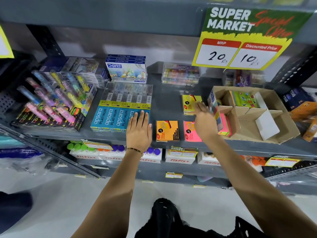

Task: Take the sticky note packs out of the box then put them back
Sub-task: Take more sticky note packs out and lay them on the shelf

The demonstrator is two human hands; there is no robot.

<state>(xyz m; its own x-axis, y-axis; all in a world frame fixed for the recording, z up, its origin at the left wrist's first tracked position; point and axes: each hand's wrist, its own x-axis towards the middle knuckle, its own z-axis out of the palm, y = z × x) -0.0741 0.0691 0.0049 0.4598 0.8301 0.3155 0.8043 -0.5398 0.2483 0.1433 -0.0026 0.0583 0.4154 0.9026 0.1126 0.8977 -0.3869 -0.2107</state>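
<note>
On the grey shelf lie three sticky note packs: a yellow pack further back, an orange pack and a pink pack near the front edge. A cardboard box with dividers stands to their right; it holds a green pack at the back and pink and multicolour packs at its left side. My right hand reaches over the pink pack, fingertips touching the yellow pack's right edge, holding nothing that I can see. My left hand rests flat, fingers apart, on the blue pencil boxes.
Blue Apsara pencil boxes lie left of the packs, a display of pens further left. Doms pastel boxes and clear cases stand at the back. A yellow price sign hangs above the box. Lower shelves hold Fitfizz boxes.
</note>
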